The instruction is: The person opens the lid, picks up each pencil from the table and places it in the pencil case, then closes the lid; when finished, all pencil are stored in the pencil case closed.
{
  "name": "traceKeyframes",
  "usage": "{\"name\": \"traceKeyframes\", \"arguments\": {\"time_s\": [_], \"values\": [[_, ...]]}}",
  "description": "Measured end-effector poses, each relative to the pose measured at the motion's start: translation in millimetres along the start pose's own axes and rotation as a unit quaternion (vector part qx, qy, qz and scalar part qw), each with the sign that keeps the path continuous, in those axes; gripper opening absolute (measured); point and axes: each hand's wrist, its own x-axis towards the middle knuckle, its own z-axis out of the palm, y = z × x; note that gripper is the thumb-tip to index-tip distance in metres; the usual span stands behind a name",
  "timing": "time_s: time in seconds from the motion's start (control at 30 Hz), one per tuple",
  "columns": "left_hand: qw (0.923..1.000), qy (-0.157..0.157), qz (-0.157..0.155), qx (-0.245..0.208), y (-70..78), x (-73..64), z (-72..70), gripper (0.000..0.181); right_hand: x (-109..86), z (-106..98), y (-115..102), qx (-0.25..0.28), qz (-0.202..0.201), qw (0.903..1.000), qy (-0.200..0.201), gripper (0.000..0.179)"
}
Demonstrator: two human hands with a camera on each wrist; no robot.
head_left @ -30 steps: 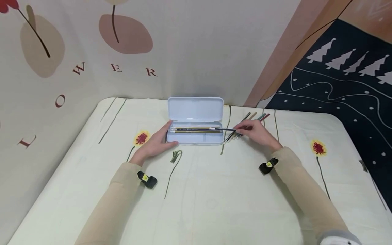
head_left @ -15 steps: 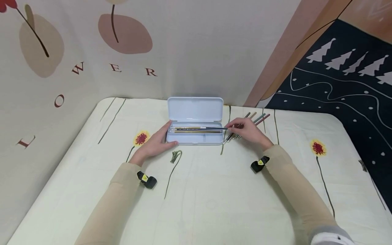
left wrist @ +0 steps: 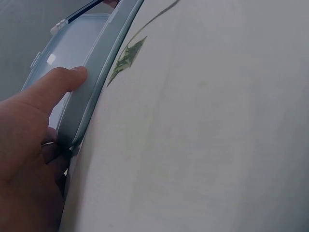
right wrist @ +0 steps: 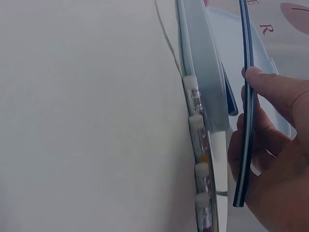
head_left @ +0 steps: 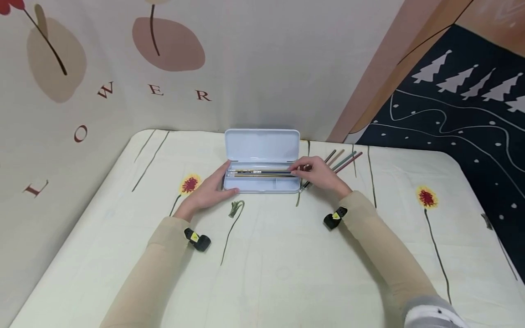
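Note:
A light blue pencil case (head_left: 250, 185) lies with its lid (head_left: 262, 145) raised, several pencils lengthwise inside it. My left hand (head_left: 208, 191) holds the case's left end; in the left wrist view the thumb (left wrist: 72, 79) presses on its front wall and the fingers are partly hidden behind the end. With thumb and fingertips, my right hand (head_left: 321, 174) pinches a dark blue striped pencil (right wrist: 249, 111) above the case's right end. That pencil's white eraser end (left wrist: 59, 26) points left, over the case in the left wrist view.
Several loose pencils (head_left: 347, 159) lie fanned out right of the case, partly behind the right hand; their eraser ends (right wrist: 200, 137) show near the case in the right wrist view. A flowered cloth (head_left: 283, 264) covers the table, and a printed curtain (head_left: 262, 82) hangs behind.
My right hand has moved left with the pencil, from beside the case to over its right end. My left hand has stayed on the case.

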Motion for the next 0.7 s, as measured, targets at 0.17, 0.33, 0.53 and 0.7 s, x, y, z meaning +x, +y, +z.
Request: {"name": "traceKeyframes", "arguments": {"time_s": [0.17, 0.33, 0.53, 0.7], "values": [[1.0, 0.001, -0.002, 0.0, -0.2, 0.9, 1.1, 0.093, 8.4, 6.3, -4.1, -0.011, -0.007, 0.9999, -0.008, 0.012], [1.0, 0.002, -0.002, -0.002, 1.0, 0.4, 1.0, 0.093, 16.9, 14.0, -8.2, -0.021, -0.016, 0.9995, -0.019, 0.012], [1.0, 0.002, 0.003, -0.001, 0.3, 0.6, 0.8, 0.093, 25.8, 24.3, -8.9, -0.015, -0.028, 0.9992, -0.025, 0.012], [1.0, 0.002, 0.002, 0.001, -0.5, 1.1, 0.8, 0.094, 32.1, 33.5, -14.4, -0.009, -0.037, 0.9988, -0.029, 0.012]]}}
